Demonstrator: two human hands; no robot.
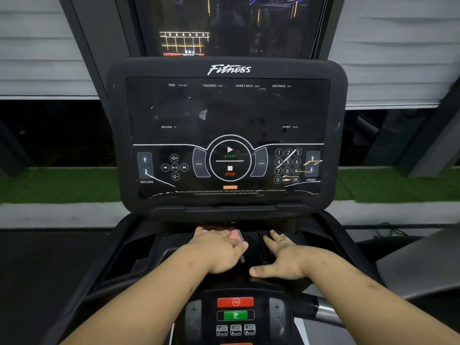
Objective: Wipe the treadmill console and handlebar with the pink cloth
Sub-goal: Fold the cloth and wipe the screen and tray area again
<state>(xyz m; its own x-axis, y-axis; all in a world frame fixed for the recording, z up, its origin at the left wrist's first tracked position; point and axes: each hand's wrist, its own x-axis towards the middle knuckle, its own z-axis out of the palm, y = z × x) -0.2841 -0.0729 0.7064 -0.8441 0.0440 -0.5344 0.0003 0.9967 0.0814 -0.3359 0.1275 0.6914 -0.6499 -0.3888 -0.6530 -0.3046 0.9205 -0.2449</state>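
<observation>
Lower keypad [235, 316] with red stop button [235, 302] sits closest, untouched. Beyond it, left hand [219, 250] lies over pink cloth [234, 235] on console tray [254, 244]. Fingers [211, 235] laid fairly flat, pressing cloth down to wipe, not bunching it. Right hand [281, 257] holds nothing; fingers spread wide, palm on tray just beside, likely bracing. Display panel [229, 113] above shows smudges, probably not yet wiped. Handlebar [323, 311] low right, apart from both hands.
</observation>
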